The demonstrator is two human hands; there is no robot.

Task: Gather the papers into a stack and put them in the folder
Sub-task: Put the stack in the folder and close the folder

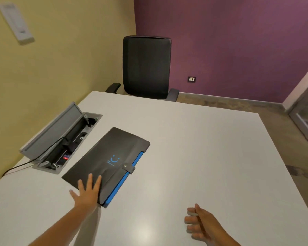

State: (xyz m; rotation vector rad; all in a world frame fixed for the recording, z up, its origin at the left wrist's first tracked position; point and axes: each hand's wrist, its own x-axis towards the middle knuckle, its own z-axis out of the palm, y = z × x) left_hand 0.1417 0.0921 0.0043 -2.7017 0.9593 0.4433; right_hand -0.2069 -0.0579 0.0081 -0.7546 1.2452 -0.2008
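Fingers of the left hand (87, 190) lie flat and spread on the black folder (107, 164), lower middle of the frame. It looks thin, bendy, smooth; best held by its edge. Right hand (199, 224) hangs loosely open, empty.

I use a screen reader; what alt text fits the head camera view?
A left hand rests flat on a closed black folder on a white table; the right hand hovers open. No loose papers show.
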